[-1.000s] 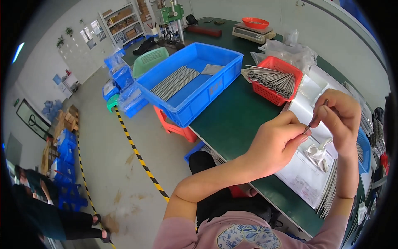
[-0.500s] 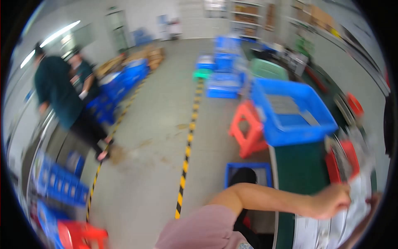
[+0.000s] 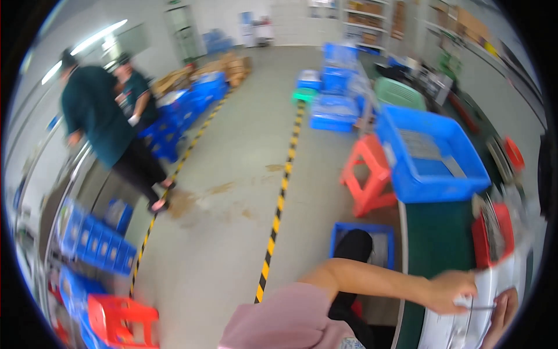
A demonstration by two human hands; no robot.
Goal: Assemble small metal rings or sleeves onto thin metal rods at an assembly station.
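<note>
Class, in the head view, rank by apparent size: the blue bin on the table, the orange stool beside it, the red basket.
1. Blue bin
2. Orange stool
3. Red basket, partly blurred at the rim, so unsure.

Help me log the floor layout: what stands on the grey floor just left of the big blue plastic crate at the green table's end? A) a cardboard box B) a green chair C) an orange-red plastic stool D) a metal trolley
C: an orange-red plastic stool stands on the floor beside the big blue plastic crate, left of the green table.
</note>
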